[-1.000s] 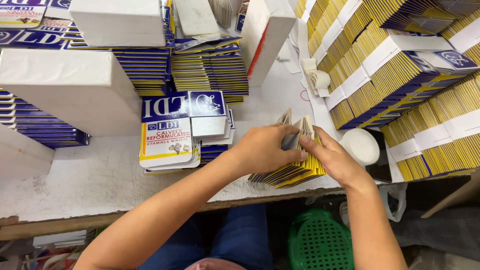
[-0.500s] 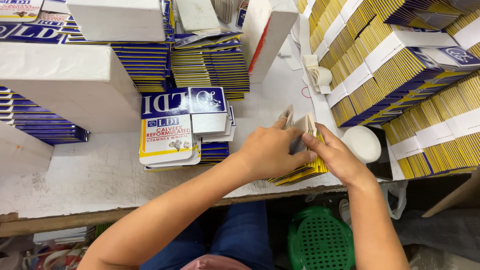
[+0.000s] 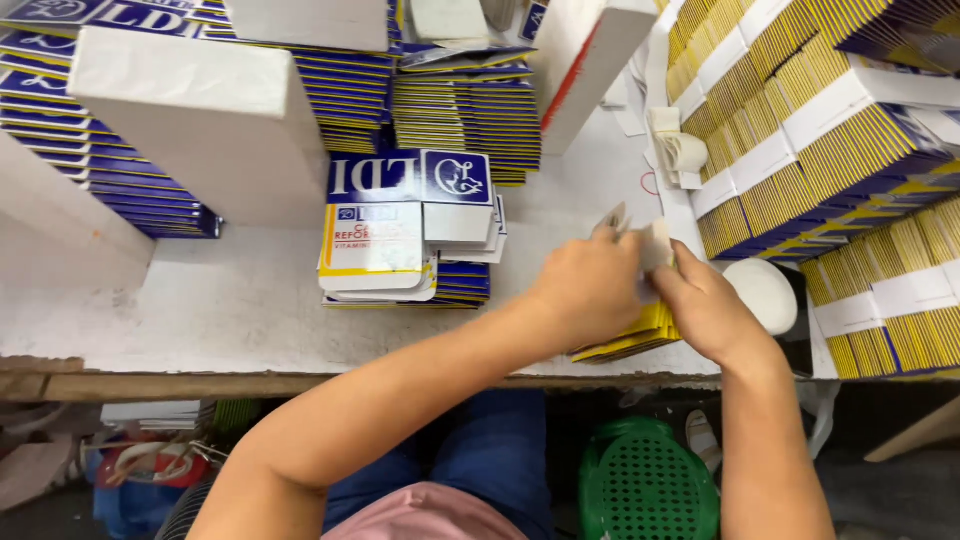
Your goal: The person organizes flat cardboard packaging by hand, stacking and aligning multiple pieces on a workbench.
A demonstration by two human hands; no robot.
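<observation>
Both my hands work over a small stack of flattened yellow-and-blue cartons [image 3: 625,338] at the table's front edge. My left hand [image 3: 588,288] presses on the stack with fingers curled, its fingertips on a pale paper band [image 3: 655,243] that my right hand [image 3: 705,310] pinches from the right side. The band stands upright between the two hands. Most of the stack is hidden under my hands.
A pile of flat cartons [image 3: 400,240] lies left of my hands. White boxes [image 3: 195,120] and blue carton stacks [image 3: 465,105] fill the back. Banded bundles [image 3: 830,150] are packed at the right, beside a white round lid [image 3: 765,295] and a tape roll [image 3: 685,150]. A green stool [image 3: 645,480] stands below.
My hands have drawn closer together on the stack and the paper band has come up between them. The stack has shifted slightly to the right.
</observation>
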